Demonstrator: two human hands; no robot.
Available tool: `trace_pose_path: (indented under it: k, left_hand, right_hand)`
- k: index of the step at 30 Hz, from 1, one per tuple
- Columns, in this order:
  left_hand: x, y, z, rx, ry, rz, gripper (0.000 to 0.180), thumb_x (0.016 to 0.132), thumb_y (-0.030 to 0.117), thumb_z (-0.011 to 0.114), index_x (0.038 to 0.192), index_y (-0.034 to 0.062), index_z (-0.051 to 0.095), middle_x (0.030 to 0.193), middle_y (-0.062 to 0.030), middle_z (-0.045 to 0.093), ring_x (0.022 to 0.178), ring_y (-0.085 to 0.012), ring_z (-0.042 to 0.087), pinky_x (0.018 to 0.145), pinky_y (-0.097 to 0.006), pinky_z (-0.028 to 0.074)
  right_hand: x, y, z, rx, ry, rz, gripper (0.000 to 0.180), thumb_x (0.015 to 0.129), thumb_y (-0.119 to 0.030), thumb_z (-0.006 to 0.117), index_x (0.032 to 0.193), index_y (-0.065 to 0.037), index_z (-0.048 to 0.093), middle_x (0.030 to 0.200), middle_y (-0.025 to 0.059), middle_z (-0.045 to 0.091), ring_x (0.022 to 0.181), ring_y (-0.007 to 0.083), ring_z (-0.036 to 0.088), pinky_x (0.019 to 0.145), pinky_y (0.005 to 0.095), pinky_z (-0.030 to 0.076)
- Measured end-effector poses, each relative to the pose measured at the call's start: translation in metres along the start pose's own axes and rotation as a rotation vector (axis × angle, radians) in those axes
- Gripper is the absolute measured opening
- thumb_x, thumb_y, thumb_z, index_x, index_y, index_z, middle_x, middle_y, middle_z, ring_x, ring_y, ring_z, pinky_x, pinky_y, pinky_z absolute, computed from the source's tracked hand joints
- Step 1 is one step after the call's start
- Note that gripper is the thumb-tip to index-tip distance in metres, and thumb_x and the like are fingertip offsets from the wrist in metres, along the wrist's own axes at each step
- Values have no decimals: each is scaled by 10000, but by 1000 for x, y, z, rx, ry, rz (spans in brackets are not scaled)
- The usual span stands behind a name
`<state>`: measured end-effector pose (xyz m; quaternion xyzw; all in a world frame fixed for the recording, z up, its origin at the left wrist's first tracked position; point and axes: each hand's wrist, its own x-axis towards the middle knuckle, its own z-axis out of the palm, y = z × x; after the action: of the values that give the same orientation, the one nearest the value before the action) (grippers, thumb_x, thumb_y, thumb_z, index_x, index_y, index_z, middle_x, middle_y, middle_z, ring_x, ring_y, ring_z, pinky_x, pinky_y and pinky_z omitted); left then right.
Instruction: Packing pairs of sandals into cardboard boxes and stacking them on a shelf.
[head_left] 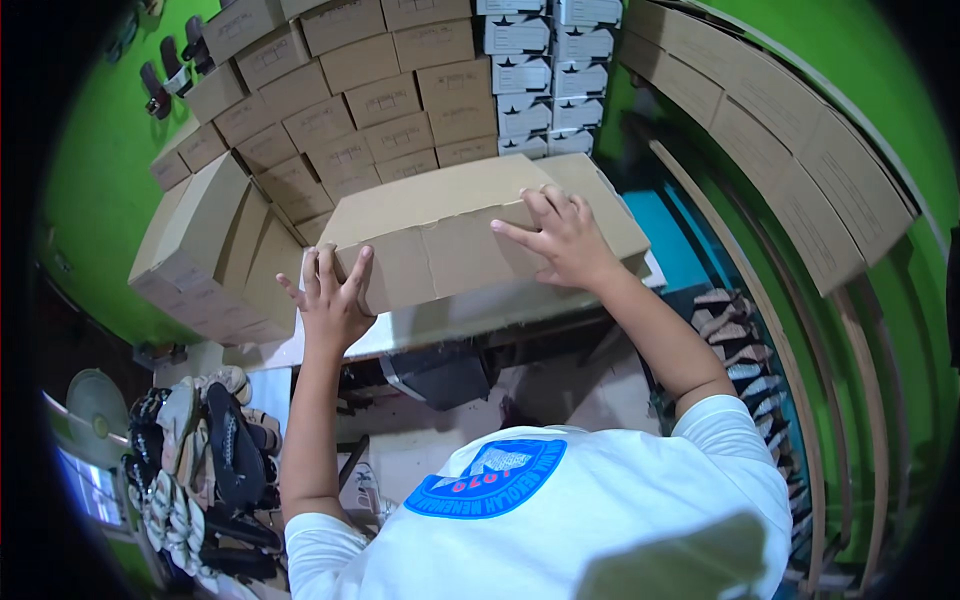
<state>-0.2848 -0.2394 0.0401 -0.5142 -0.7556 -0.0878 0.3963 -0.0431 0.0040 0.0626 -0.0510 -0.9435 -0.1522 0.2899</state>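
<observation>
Lying crosswise at the desk (pixel 440 325) near edge, the cardboard box (pixel 470 215) has both open hands flat on it: left hand (pixel 328 300), right hand (pixel 562 238).

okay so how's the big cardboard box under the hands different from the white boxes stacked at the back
The big cardboard box is plain brown; the white boxes are white with dark print. It is far larger than any of them. It lies alone on the table with the left hand and right hand pressed on it; they stand stacked and untouched. Both are closed rectangular cartons.

footwear stockroom: stacked shoe boxes (pixel 360 100), sandals (pixel 215 450)
</observation>
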Motion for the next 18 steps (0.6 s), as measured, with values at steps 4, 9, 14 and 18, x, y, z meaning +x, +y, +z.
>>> trace_pose_path:
  k: [4, 9, 14, 18]
  left_hand:
    - [-29, 24, -31, 1, 94, 3, 900, 471, 319, 725, 1301, 382, 384, 1275, -97, 379, 1233, -292, 324, 1004, -571, -159]
    - [-56, 54, -78, -16, 73, 13, 901, 487, 279, 731, 1305, 396, 373, 1302, -86, 350, 1245, -283, 305, 990, -583, -173]
    - [-63, 89, -111, -8, 129, 80, 905, 441, 431, 770, 1276, 358, 426, 1288, -91, 368, 1244, -287, 310, 990, -577, -173]
    - [-59, 127, -145, -76, 124, 68, 921, 454, 352, 766, 1288, 408, 378, 1281, -78, 357, 1243, -282, 298, 993, -584, -181]
  right_hand:
    - [-39, -22, -38, -94, 81, 22, 915, 399, -232, 765, 1253, -364, 462, 1250, 98, 374, 1126, 293, 376, 831, 444, 334]
    - [-83, -47, -82, -138, 114, 41, 825, 406, -188, 724, 1194, -342, 532, 1222, 87, 408, 1112, 278, 389, 863, 404, 295]
    - [-129, -53, -127, -166, 127, 62, 830, 407, -185, 727, 1196, -347, 528, 1239, 87, 394, 1138, 275, 369, 861, 390, 288]
    - [-164, -42, -176, -270, 41, 87, 837, 416, -230, 760, 1203, -367, 509, 1270, 79, 363, 1172, 275, 351, 878, 396, 281]
